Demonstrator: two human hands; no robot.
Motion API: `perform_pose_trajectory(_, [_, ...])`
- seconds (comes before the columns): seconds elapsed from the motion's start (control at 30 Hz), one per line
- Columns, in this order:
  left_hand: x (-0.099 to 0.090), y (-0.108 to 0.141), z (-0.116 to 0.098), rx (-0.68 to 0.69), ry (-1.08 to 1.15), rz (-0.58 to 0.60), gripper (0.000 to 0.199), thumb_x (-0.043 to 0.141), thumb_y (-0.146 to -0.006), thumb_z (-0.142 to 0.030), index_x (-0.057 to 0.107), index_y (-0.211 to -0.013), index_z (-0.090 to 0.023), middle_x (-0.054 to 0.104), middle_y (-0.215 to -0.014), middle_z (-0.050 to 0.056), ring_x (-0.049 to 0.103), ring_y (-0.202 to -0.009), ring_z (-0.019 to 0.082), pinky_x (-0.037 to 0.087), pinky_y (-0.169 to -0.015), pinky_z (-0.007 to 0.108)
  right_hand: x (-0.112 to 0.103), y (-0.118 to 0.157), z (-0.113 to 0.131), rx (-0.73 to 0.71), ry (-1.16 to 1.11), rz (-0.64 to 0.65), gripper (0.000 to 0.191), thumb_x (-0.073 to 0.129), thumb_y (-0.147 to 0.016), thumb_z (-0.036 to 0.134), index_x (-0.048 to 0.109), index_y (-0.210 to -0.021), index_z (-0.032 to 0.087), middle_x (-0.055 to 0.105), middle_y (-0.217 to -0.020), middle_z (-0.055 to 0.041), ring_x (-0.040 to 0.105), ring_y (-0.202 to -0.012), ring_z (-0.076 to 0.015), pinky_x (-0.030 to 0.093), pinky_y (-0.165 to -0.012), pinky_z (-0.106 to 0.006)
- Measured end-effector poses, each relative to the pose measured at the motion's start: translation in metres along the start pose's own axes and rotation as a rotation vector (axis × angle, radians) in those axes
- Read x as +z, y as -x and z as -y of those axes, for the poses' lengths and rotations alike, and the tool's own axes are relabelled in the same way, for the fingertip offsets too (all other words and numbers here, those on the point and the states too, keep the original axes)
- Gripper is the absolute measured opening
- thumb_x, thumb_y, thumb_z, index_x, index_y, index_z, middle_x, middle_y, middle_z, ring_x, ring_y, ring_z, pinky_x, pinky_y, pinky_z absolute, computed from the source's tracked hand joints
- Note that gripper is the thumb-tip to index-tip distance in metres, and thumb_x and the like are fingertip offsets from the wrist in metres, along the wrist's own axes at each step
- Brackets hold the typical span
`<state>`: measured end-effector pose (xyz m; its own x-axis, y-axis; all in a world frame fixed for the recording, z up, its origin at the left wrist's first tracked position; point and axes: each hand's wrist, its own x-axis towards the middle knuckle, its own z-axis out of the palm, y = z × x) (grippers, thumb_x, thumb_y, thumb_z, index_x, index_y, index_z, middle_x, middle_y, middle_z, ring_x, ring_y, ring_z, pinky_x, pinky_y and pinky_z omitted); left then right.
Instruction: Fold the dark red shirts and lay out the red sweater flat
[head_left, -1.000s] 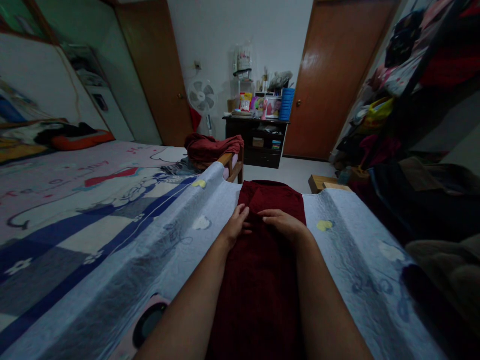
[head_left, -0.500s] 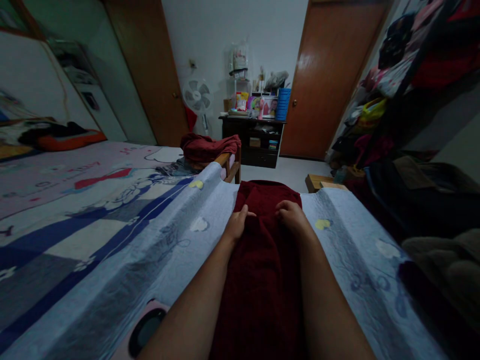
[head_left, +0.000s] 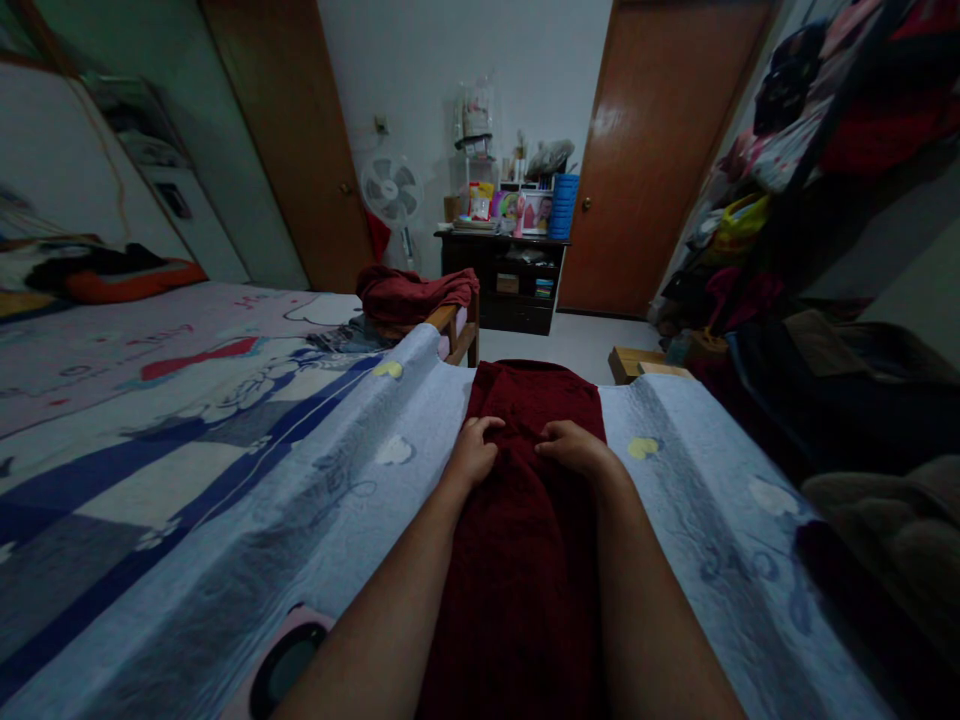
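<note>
A dark red garment [head_left: 517,560] lies lengthwise in front of me over a pale blue, heart-patterned cover. Its far end is rounded, and shallow folds run between my hands. My left hand [head_left: 474,452] is at the garment's left edge, fingers bent inward and closed on the fabric. On the right side, my right hand [head_left: 576,446] has thumb and forefinger drawn toward each other on the cloth. How much fabric each hand pinches is partly hidden. Beside my left forearm is a pink object with a dark round face [head_left: 289,660], partly covered by the arm.
The pale blue cover [head_left: 675,500] spreads to both sides. A patterned bed sheet [head_left: 187,440] is at left, with a reddish folded cloth [head_left: 412,295] near a wooden post. Dark bags [head_left: 862,390] crowd the right. Farther back stand a fan [head_left: 394,190] and a black cabinet [head_left: 499,285].
My right hand has moved slightly left and down over the garment. My left hand's raised thumb has come down, with its fingers bending onto the cloth. The view has shifted slightly.
</note>
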<state>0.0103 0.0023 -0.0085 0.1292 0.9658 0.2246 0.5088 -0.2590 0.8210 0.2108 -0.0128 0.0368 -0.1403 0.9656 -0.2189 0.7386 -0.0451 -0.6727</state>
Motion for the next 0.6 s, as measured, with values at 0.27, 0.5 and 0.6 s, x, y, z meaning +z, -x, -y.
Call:
perform_pose_trajectory(0.27, [-0.004,-0.008,-0.015,-0.18,-0.027,0.074,0.038,0.052,-0.068,-0.002,0.067,-0.101,-0.015,0.069,-0.103,0.006,0.063,-0.096,0.017,0.048,-0.089,0.026,0.002,-0.002,-0.001,-0.023,0.005,-0.054,0.007,0.057,-0.071,0.012,0.053,-0.071,0.017,0.053,-0.065,0.004,0.044,-0.056,-0.0088,0.029,-0.051,-0.022])
perform_pose_trajectory(0.5, [-0.013,-0.066,-0.036,-0.238,-0.068,0.21,0.024,0.054,-0.065,-0.002,0.067,-0.08,-0.016,0.062,-0.063,-0.002,0.052,-0.054,0.01,0.039,-0.051,0.018,0.007,-0.006,-0.004,-0.03,-0.041,-0.109,0.026,0.054,-0.07,0.006,0.059,-0.093,0.015,0.064,-0.085,-0.0017,0.055,-0.069,-0.0116,0.039,-0.06,-0.021])
perform_pose_trajectory(0.6, [-0.012,-0.089,-0.038,-0.253,-0.06,0.273,0.027,0.054,-0.064,-0.001,0.069,-0.08,-0.016,0.061,-0.059,-0.004,0.049,-0.049,0.009,0.037,-0.048,0.018,0.006,-0.004,-0.003,-0.037,-0.054,-0.09,0.026,0.062,-0.076,0.019,0.063,-0.101,0.015,0.068,-0.097,-0.0066,0.061,-0.082,-0.0164,0.044,-0.069,-0.024])
